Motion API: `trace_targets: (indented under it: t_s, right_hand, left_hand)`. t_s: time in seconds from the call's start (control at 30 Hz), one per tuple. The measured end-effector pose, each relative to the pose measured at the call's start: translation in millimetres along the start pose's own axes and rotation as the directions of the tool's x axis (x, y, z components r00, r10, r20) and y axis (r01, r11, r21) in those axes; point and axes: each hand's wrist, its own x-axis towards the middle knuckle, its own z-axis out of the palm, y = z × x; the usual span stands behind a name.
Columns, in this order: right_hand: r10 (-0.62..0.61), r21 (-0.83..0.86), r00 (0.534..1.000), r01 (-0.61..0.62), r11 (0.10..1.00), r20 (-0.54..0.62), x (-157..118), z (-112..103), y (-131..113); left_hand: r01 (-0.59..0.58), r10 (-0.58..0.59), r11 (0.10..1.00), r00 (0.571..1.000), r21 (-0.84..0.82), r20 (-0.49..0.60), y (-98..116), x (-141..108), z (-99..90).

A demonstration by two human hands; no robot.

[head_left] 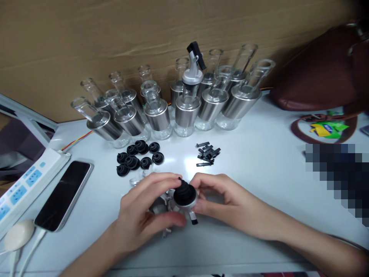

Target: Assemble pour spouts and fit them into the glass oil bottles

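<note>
First, a phone point(63, 196) lies left of black stoppers point(132, 162); next, the left hand point(144, 209), thumb and fingers spread, fingertips at the top of an upended spout point(185, 195) before the bottles point(157, 115); rightward, the right hand point(220, 196) grips the spout's rim.

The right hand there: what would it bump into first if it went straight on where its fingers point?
Most likely the left hand, just across the black-and-silver stopper that the right hand holds. Depth is hard to judge from this one view, so it might pass under instead.
</note>
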Motion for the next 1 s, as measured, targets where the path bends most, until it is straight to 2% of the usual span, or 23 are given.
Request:
trace_targets:
  t_s: [0.07,0.13,0.2,0.27,0.3,0.37,0.5,0.67,0.87,1.0]
  right_hand:
    - [-0.074,-0.127,0.997,0.071,0.989,-0.020,0.0,-1.4,0.7]
    - [-0.208,-0.338,0.978,0.189,0.922,-0.021,0.1,-3.3,2.9]
    - [-0.370,-0.565,0.929,0.302,0.768,-0.006,0.5,-5.3,6.0]
    - [-0.492,-0.722,0.870,0.360,0.591,0.032,1.2,-7.1,8.7]
    - [-0.528,-0.765,0.847,0.375,0.523,0.055,1.5,-8.0,9.5]
    - [-0.553,-0.799,0.826,0.400,0.449,0.103,2.0,-9.4,9.9]
    - [-0.544,-0.802,0.825,0.425,0.419,0.153,2.3,-11.2,8.2]
    - [-0.534,-0.819,0.822,0.438,0.371,0.198,2.9,-10.6,8.2]
    - [-0.540,-0.800,0.816,0.458,0.387,0.206,5.1,-8.4,10.0]
    - [-0.576,-0.771,0.788,0.502,0.393,0.219,5.4,-6.5,9.6]
  left_hand:
    - [-0.029,0.026,0.997,0.999,0.066,0.039,0.9,2.0,-0.3]
    - [-0.060,0.053,0.991,0.997,0.122,0.064,0.9,1.9,0.8]
    - [-0.094,0.084,0.985,0.994,0.147,0.075,0.1,0.5,2.4]
    - [-0.113,0.099,0.980,0.991,0.165,0.089,-1.0,-0.8,3.6]
    - [-0.121,0.105,0.977,0.990,0.175,0.093,-1.5,-1.0,4.1]
    - [-0.121,0.102,0.972,0.989,0.203,0.104,-2.3,-0.3,5.0]
    - [-0.082,0.046,0.958,0.990,0.274,0.133,-3.0,4.0,7.3]
    - [-0.098,0.035,0.957,0.974,0.275,0.224,-4.7,5.3,9.4]
    - [-0.115,0.040,0.962,0.957,0.249,0.288,-5.0,4.6,8.1]
    - [-0.138,0.070,0.967,0.953,0.216,0.296,-2.6,7.1,6.4]
